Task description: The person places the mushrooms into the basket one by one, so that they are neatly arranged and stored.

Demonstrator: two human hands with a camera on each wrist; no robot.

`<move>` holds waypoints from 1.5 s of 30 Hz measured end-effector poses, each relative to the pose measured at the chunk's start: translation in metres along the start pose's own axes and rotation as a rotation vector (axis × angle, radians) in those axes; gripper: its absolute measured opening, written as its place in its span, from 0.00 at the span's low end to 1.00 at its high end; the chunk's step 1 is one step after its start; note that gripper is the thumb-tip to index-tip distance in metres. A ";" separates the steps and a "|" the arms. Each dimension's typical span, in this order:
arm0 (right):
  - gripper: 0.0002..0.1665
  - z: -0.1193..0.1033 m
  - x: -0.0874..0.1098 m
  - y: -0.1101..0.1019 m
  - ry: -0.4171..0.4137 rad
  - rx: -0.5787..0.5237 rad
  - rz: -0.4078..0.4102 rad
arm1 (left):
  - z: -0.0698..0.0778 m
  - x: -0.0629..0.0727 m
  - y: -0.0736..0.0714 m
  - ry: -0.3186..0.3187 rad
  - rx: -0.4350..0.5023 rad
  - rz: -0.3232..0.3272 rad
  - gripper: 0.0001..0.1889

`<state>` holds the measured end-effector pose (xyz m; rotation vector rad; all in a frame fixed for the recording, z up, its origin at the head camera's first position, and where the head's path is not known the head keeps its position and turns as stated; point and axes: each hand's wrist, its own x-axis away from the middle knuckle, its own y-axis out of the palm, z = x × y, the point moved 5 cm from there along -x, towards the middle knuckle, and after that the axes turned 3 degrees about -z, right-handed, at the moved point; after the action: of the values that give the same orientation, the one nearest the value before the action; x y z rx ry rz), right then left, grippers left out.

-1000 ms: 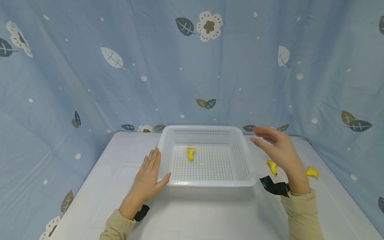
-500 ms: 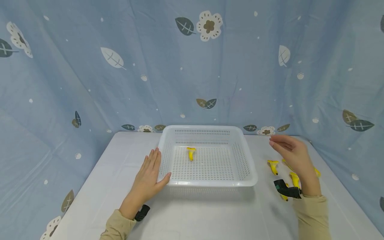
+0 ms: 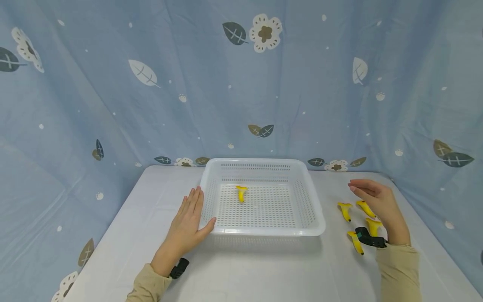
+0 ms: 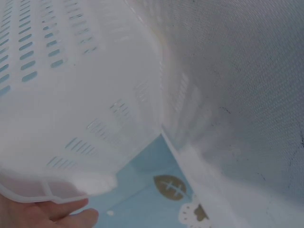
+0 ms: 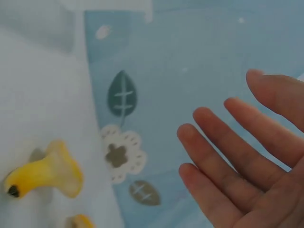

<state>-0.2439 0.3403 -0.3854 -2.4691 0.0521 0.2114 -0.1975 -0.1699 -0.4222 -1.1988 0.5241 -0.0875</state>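
My left hand [image 3: 185, 228] rests with straight fingers along the left rim of a white perforated plastic basket [image 3: 264, 231]. In the left wrist view, two fingertips [image 4: 78, 218] show just under the basket's rim [image 4: 28, 198]. One yellow mushroom [image 3: 241, 193] with a flared cap lies on the basket floor. On the right, my right hand [image 3: 381, 205] is raised over the table, its fingers relaxed and holding nothing. Several similar mushrooms lie below and left of it, among them one mushroom [image 5: 45, 170] with a dark stem tip in the right wrist view.
A white cloth covers the table [image 3: 264, 272]. Blue patterned curtain [image 3: 211, 92] stands close behind the basket and along both sides. Nearest the basket's right side lie two mushrooms, a farther one [image 3: 345, 212] and a nearer one [image 3: 355, 243].
My right hand has moved right and slightly lower, away from the basket's right side. More mushrooms that the hand and arm covered now show. My left hand has stayed on the rim.
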 end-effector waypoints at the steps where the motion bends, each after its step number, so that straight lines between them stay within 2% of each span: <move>1: 0.29 0.005 -0.001 0.001 0.014 0.005 -0.002 | 0.000 0.000 0.000 0.001 0.000 0.000 0.46; 10: 0.34 0.034 -0.005 0.011 0.123 -0.011 -0.101 | 0.001 0.000 0.000 -0.001 0.001 -0.004 0.46; 15: 0.39 0.048 -0.007 0.015 0.276 -0.026 -0.184 | 0.001 0.000 0.000 -0.006 0.009 -0.003 0.46; 19: 0.37 0.056 -0.010 0.020 0.387 -0.028 -0.217 | 0.001 0.000 0.000 -0.005 0.009 -0.001 0.46; 22: 0.34 0.060 -0.012 0.024 0.434 -0.014 -0.232 | 0.001 0.001 0.000 -0.005 0.006 0.000 0.46; 32: 0.34 0.062 -0.015 0.035 0.442 -0.027 -0.292 | 0.001 0.001 -0.001 -0.012 0.011 -0.009 0.46; 45: 0.33 0.077 -0.017 0.039 0.485 -0.022 -0.247 | 0.001 0.001 0.000 -0.010 0.014 -0.005 0.46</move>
<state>-0.2749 0.3570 -0.4664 -2.4653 -0.0492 -0.4959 -0.1962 -0.1694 -0.4222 -1.1859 0.5108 -0.0892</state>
